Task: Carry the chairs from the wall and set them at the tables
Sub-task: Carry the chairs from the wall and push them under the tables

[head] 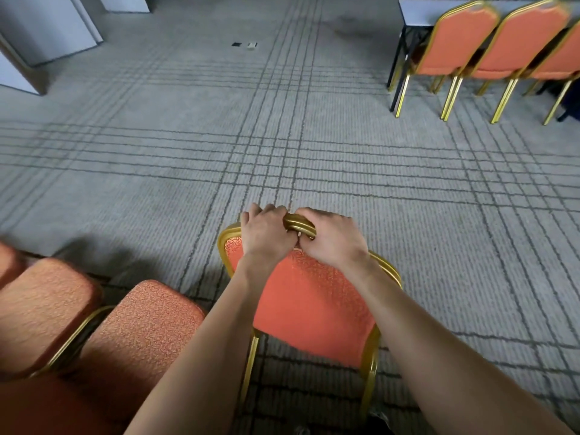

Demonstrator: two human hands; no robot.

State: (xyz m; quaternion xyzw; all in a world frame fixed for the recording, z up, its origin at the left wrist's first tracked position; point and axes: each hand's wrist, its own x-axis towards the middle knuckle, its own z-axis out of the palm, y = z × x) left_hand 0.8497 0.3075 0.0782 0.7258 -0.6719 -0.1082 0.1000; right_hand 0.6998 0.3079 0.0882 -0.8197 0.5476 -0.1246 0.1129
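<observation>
Two-handed, grips the gold top rail (298, 226) of the orange banquet chair (314, 306), left hand (266, 235) and right hand (334, 244) curled round it, over open carpet (157, 158), well apart from the table (417, 12). Could snag a leg on the neighbouring seat (141, 328).

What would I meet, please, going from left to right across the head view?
At lower left, orange seat cushions → left hand → right hand, both gripping the top rail of the held chair → row of orange chairs at the grey table, upper right.
</observation>
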